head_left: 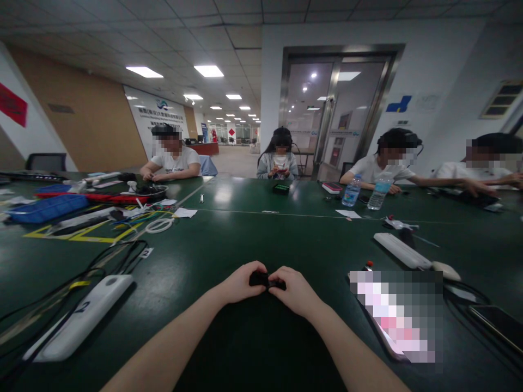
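Observation:
Low in the middle of the head view, my left hand (244,282) pinches one end of a small black object (258,279) just over the green table (229,239). From the other side, my right hand (295,288) has its fingers closed on the right end of the same black object. The hands are close together, with the dark piece spanning the small gap between them. Its exact shape is too small and dark to tell, and my fingers cover both its ends.
A white power strip (87,316) with black cables lies left. On the right are a blurred-out phone (392,316), another white strip (402,250) and a dark phone (498,326). Farther off are a blue tray (49,208), bottles (351,191) and several seated people.

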### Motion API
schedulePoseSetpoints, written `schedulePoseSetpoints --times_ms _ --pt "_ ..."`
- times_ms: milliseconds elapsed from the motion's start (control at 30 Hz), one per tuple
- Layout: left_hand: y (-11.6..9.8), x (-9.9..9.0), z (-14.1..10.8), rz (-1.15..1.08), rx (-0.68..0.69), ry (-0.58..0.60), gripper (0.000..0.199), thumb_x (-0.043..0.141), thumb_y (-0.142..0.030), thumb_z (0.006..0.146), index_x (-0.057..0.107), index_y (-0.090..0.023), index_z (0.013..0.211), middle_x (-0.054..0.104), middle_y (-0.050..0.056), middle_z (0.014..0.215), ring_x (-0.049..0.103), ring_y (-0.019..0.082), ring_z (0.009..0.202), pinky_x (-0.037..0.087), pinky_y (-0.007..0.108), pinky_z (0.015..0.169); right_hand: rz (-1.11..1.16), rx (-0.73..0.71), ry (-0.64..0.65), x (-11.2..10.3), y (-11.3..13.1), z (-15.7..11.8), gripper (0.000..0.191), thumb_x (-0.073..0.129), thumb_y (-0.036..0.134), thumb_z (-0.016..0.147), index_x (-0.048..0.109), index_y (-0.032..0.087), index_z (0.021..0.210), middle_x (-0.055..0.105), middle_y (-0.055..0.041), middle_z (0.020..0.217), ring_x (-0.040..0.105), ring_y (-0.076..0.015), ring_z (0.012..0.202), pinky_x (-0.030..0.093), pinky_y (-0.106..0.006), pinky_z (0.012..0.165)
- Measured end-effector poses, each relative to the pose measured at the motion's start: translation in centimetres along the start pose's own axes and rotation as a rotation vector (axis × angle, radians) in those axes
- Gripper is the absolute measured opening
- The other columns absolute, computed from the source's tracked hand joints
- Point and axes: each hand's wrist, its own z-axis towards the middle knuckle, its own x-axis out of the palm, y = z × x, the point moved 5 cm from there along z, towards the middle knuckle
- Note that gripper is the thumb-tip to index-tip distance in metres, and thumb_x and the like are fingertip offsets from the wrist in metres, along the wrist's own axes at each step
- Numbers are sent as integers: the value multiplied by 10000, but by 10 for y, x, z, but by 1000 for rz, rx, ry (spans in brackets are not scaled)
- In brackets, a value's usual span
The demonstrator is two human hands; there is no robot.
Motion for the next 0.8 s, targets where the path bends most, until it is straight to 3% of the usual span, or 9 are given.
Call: schedulePoseSetpoints --times_ms 800 --pt "2 0 2 7 27 -12 286 647 -232 726 550 -207 994 582 13 1024 547 165 948 438 316 848 10 -7 -10 -2 -4 1 222 585 247 798 653 233 1010 580 -21 1037 553 -171 956 431 -307 836"
